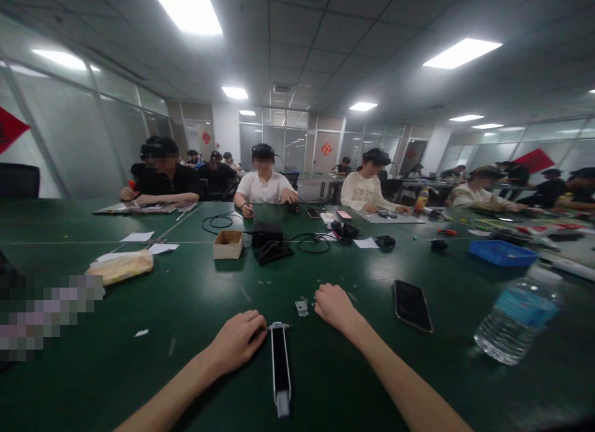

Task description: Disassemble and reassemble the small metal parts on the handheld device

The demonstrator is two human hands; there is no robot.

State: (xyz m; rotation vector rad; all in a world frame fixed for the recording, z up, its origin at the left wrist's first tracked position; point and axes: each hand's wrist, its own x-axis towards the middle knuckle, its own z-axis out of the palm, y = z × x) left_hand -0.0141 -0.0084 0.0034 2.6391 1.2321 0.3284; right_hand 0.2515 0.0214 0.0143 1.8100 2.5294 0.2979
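Note:
A long, narrow strip-like device [281, 364], with a black face, a white frame and a grey end piece, lies lengthwise on the green table in front of me. My left hand [239, 340] rests just left of its far end, fingers curled together, the fingertips close to a small pin sticking out there. Whether they grip it is hidden. Beyond the device sits a small silvery metal bracket [302, 306] with holes. To the right of that bracket, my right hand [335, 305] is closed, its fingertips at tiny metal bits I cannot make out clearly.
A phone [413, 305] and a water bottle [518, 317] stand to my right, with a blue tray [503, 253] behind. Ahead are a small open box [228, 245], a black stand [268, 243] and cables. A yellowish bag [121, 267] lies left. Several people sit across the table.

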